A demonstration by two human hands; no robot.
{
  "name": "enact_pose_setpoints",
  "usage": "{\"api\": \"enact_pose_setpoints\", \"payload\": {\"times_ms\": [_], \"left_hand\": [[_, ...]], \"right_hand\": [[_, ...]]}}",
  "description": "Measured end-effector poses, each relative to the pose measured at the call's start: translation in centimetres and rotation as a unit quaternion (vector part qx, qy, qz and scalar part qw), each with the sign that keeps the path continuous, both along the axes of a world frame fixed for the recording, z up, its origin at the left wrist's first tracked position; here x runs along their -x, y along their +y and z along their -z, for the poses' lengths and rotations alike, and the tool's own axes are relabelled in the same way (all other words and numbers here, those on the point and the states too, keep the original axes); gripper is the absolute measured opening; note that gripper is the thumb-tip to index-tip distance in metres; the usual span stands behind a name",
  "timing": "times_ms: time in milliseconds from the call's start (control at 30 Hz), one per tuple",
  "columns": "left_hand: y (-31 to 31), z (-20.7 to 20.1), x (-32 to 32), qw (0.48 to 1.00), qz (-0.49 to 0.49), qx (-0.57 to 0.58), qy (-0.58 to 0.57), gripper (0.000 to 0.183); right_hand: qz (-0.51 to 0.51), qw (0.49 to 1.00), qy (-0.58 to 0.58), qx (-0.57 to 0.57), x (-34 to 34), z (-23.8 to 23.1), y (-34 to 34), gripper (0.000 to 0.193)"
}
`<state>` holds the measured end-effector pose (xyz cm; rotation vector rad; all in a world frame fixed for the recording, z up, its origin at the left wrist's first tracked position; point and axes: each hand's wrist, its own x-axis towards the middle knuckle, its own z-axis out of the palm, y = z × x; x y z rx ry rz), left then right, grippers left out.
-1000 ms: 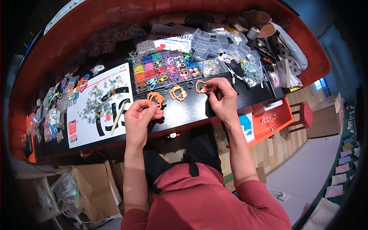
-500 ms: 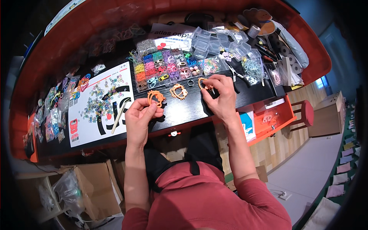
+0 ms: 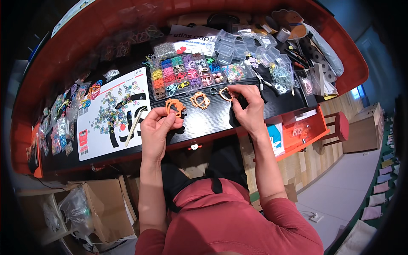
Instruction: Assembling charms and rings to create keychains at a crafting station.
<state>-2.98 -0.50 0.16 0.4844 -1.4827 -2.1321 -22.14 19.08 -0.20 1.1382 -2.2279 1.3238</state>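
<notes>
Between the thumb and fingers of my left hand (image 3: 159,124) is an orange openwork ring-shaped charm (image 3: 174,108), held just above the table's front part. To its right a similar orange and cream ring-shaped charm (image 3: 200,100) lies flat on the black tabletop. My right hand (image 3: 250,108) is closed in a pinch at the right edge of a third orange and cream ring-shaped charm (image 3: 225,94). The fingers hide part of that charm. A small dark metal ring (image 3: 213,90) lies between the second and third charms.
A compartment box (image 3: 180,74) of coloured clips and rings stands behind my hands. Pliers (image 3: 264,80) lie to the right. On the left, a white sheet (image 3: 95,146) bears many small rings and a pair of cream tweezers (image 3: 137,127). An orange drawer (image 3: 312,132) stands open at right.
My right hand has shifted slightly right, and more of the charm at its fingertips shows. My left hand still holds its orange charm in nearly the same place.
</notes>
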Motion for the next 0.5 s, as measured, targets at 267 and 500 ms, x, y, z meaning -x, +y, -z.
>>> {"api": "enact_pose_setpoints", "payload": {"times_ms": [267, 500], "left_hand": [[-0.6, 0.1, -0.2, 0.999, 0.006, -0.053, 0.004, 0.017], [-0.3, 0.0, 0.2, 0.999, -0.002, -0.032, 0.012, 0.016]], "right_hand": [[0.018, 0.999, 0.013, 0.034, -0.1, -0.1, 0.1, 0.035], [-0.115, 0.921, -0.31, 0.208, -5.0, 0.0, -0.5, 0.013]]}}
